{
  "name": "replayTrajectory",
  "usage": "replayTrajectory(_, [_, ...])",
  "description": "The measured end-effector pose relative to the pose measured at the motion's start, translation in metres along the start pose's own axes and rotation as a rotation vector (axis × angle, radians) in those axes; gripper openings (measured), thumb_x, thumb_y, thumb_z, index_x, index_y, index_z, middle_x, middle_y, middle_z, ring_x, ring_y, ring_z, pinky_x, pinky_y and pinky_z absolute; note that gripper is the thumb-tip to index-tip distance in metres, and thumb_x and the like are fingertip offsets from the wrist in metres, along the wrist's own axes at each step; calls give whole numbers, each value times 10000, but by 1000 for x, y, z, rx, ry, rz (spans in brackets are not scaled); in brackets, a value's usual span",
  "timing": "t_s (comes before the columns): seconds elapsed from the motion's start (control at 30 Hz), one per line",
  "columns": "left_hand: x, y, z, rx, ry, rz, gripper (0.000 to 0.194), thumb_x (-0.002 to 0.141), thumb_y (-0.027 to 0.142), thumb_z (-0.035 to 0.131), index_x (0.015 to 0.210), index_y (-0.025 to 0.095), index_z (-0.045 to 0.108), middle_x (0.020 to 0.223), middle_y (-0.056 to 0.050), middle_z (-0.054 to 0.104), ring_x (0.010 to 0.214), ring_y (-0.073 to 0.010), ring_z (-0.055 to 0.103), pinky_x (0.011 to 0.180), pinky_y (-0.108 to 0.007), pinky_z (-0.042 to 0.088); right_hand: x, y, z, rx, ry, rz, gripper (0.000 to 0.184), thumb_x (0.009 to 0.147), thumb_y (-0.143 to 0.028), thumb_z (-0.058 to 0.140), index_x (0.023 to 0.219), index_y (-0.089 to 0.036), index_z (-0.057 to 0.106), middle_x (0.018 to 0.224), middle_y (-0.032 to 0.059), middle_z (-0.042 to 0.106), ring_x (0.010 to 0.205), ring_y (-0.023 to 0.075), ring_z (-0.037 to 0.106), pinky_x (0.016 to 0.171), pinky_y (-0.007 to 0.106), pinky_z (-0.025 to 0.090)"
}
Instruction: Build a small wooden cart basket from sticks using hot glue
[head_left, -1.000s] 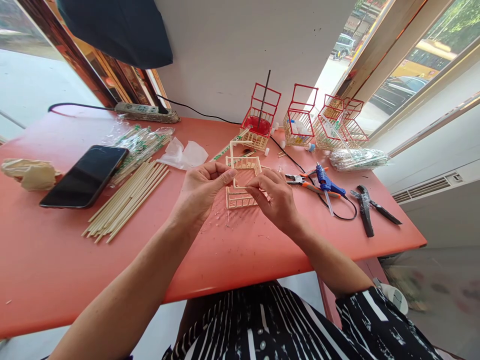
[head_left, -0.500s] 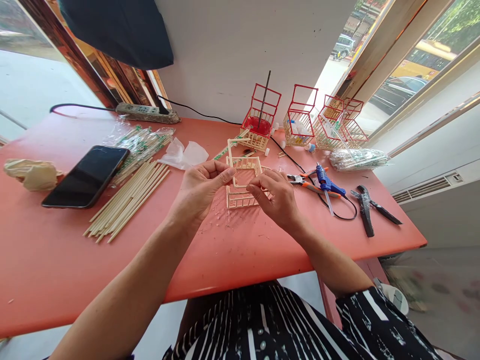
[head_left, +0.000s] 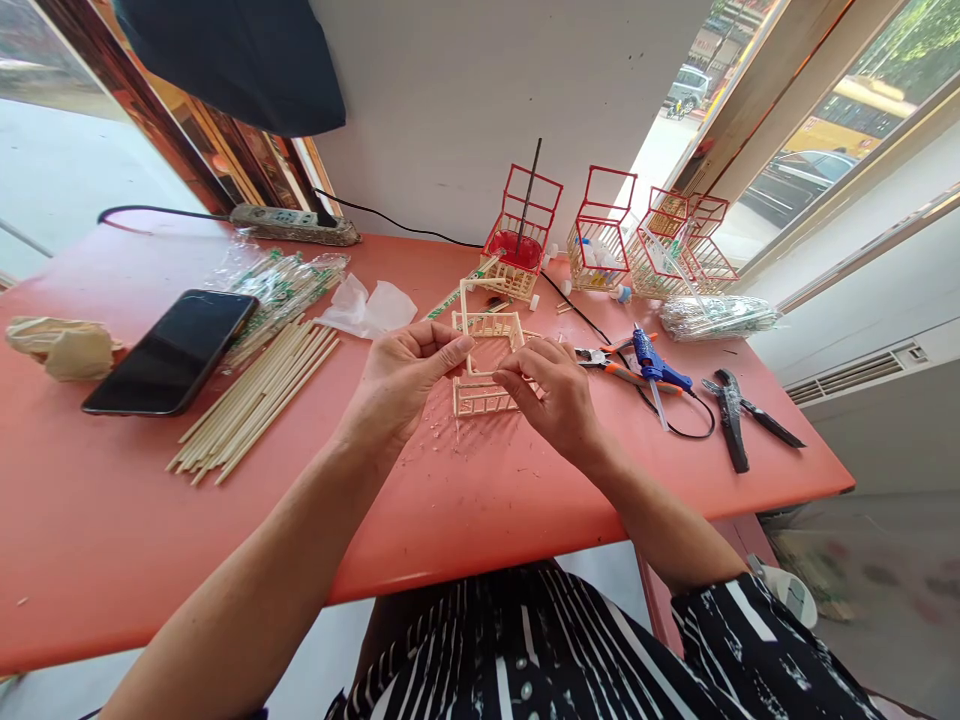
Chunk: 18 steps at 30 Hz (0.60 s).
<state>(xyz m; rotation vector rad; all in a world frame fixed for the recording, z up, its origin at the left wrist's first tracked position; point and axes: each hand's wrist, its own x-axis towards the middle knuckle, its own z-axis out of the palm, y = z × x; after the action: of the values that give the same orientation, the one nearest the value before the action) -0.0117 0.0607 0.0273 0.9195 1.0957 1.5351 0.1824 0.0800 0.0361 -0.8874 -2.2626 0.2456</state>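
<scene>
Between my two hands stands a pale wooden stick frame (head_left: 464, 308), with corners joined at angles. My left hand (head_left: 397, 385) pinches its left upright between thumb and fingers. My right hand (head_left: 553, 392) is closed at the lower right end of the frame, thumb and fingertips pressed together on it. Just behind and below the frame, a small basket of wooden sticks (head_left: 486, 410) rests on the red table, its right part hidden by my right hand. Small shavings lie around it.
A blue glue gun (head_left: 651, 362), orange-handled pliers (head_left: 626, 375) and black-handled cutters (head_left: 731, 420) lie right. Several red-trimmed stick carts (head_left: 600, 245) stand behind. Loose sticks (head_left: 255, 405), a phone (head_left: 172, 352) and a power strip (head_left: 296, 225) are left. A cord (head_left: 577, 305) crosses the table.
The frame's upper part has tilted very slightly to the right. Both hands keep nearly the same place and the same hold.
</scene>
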Motion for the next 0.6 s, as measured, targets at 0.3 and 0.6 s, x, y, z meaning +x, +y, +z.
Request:
replayTrajectory(0.3, [0, 1, 1, -10, -6, -8, 352, 599, 404, 980, 696, 168, 737, 644, -6, 660, 615, -111, 582, 646, -262, 479, 0, -2, 0, -18, 6, -6, 371, 1106, -416, 527, 809, -218, 629, 830, 21, 643, 848, 180, 579, 883, 333, 379])
replayTrajectory(0.6, [-1, 1, 3, -5, 16, -5, 345, 594, 392, 972, 701, 165, 734, 642, -4, 648, 609, -115, 578, 636, -271, 479, 0, -3, -1, -21, -6, 1, 362, 1101, -413, 536, 809, -220, 628, 829, 21, 639, 847, 184, 581, 876, 337, 379])
